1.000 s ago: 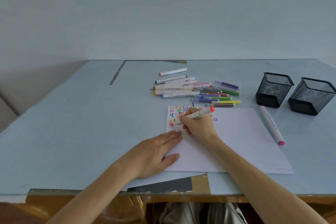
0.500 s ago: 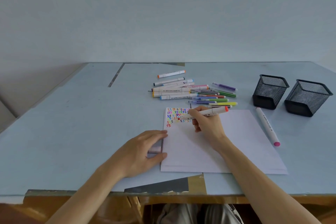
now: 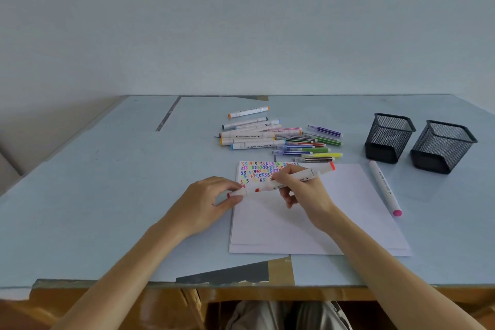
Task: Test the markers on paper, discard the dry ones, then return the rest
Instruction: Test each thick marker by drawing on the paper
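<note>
My right hand (image 3: 301, 191) grips a white marker with a red end (image 3: 297, 177), lifted just above the white paper (image 3: 334, 211), its bare red tip pointing left. My left hand (image 3: 206, 202) pinches the marker's white cap (image 3: 236, 194) at the paper's left edge, a short gap from the tip. Coloured squiggles (image 3: 258, 171) fill the paper's top left corner. Behind the paper lies a pile of markers (image 3: 278, 138). A pink-ended marker (image 3: 384, 186) lies alone at the paper's right edge.
Two black mesh pen cups (image 3: 388, 136) (image 3: 442, 146) stand at the right, behind the pink-ended marker. The blue table (image 3: 107, 182) has a front edge close to my forearms, with a dark patch (image 3: 227, 273) showing there.
My right hand lifted the marker off the squiggles and turned its tip to the left. My left hand left the paper, picked up the cap and brought it near the tip.
</note>
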